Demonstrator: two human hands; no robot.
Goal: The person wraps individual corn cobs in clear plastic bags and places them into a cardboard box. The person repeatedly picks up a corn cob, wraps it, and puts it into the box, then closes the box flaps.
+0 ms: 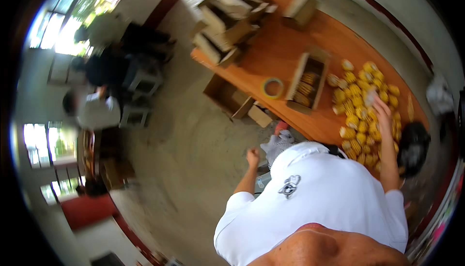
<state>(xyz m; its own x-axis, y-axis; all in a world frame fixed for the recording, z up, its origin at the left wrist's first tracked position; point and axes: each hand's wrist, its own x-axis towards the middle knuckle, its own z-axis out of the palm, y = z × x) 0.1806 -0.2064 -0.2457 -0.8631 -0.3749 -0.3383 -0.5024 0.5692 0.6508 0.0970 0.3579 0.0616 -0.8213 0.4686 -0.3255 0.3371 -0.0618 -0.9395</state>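
Observation:
My right hand (pixel 382 109) is over a heap of yellow corn cob pieces (pixel 358 100) on an orange tabletop (pixel 283 44). A blurred whitish thing (pixel 370 98) is at its fingertips; whether the fingers hold it is unclear. My left hand (pixel 253 156) is away from the table, over the floor, its fingers curled into a fist with nothing visible in them. Left of the heap stands an open cardboard box (pixel 319 81) with several corn pieces (pixel 306 88) inside. Beside this box, a roll of tape (pixel 272 88) lies near the table edge.
Several open cardboard boxes (pixel 227 22) crowd the table's far left end. Another open box (pixel 228 97) is below the near edge. A black plastic bag (pixel 413 150) sits beside the corn. Across the room are several people (pixel 98 111) and stools (pixel 143 81).

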